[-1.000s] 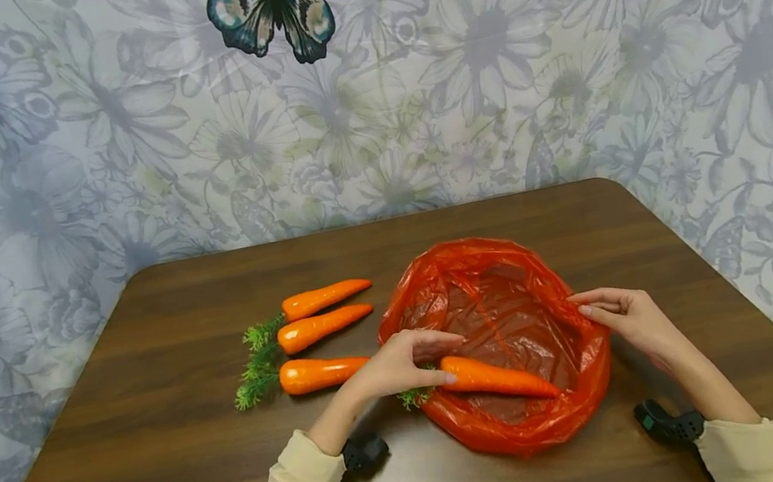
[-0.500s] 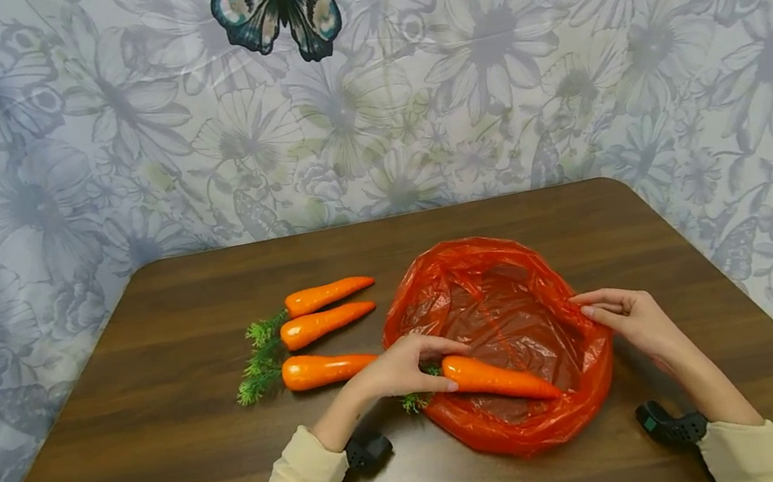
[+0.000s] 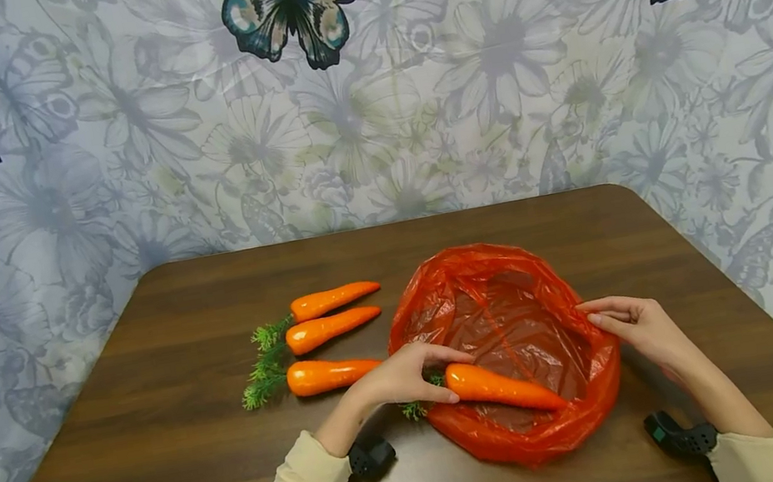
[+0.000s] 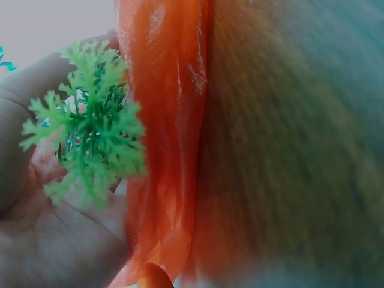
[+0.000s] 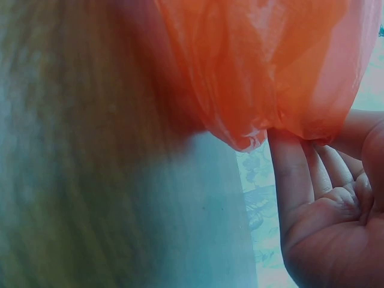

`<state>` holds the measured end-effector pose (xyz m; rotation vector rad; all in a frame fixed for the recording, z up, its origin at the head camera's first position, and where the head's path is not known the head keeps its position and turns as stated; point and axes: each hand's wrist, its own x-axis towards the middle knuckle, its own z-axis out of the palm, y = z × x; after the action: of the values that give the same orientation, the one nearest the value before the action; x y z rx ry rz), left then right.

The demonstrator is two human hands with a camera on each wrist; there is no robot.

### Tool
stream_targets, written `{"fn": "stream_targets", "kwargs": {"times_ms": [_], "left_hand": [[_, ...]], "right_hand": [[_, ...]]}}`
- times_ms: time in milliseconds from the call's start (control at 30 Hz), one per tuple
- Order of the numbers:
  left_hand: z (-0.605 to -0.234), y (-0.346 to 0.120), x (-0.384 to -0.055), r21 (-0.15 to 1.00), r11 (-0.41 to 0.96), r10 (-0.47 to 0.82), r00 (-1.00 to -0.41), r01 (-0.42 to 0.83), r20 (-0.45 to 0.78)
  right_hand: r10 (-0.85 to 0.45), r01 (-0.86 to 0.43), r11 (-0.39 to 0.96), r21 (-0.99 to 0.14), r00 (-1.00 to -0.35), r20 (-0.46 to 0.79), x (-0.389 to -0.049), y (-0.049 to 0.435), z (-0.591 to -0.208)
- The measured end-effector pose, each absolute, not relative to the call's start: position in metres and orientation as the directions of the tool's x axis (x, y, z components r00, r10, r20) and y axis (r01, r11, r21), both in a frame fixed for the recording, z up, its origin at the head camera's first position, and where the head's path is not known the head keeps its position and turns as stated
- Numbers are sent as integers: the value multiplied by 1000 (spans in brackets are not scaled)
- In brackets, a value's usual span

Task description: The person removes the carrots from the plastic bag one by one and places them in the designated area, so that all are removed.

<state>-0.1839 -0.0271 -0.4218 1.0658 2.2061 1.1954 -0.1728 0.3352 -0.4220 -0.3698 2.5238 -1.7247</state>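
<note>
My left hand point(image 3: 408, 374) holds an orange carrot point(image 3: 501, 387) near its leafy end. The carrot slants over the near side of an upright red plastic bag point(image 3: 605, 375), its tip towards the right, inside the rolled rim. In the left wrist view the feathery green top point(image 4: 90, 129) shows in front of the palm, beside the bag's outer wall point(image 4: 165, 120). My right hand point(image 3: 643, 327) pinches the bag's right rim between thumb and fingers. From the right wrist, the bag's red film point(image 5: 258, 66) hangs over the fingers, hiding their tips.
Left of the bag, a carrot point(image 3: 335, 300), a second carrot point(image 3: 332, 330) and a third carrot point(image 3: 328, 375) lie on the brown wooden table point(image 3: 124, 451), leaves leftward. My left forearm partly covers the nearest one. A flowered, butterfly-patterned wall point(image 3: 399, 129) stands behind the table.
The head view has shifted slightly. Both hands, the held carrot and the bag keep nearly the same places relative to one another.
</note>
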Motion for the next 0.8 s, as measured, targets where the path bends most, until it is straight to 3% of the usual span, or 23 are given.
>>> {"fn": "stream_targets", "kwargs": {"times_ms": [300, 800], "left_hand": [[-419, -30, -182, 818, 332, 792, -610, 470, 29], [-420, -29, -184, 857, 323, 781, -625, 401, -2]], "right_hand": [[-228, -170, 379, -910, -970, 86, -174, 334, -422], [-235, -164, 345, -924, -968, 85, -175, 336, -425]]}}
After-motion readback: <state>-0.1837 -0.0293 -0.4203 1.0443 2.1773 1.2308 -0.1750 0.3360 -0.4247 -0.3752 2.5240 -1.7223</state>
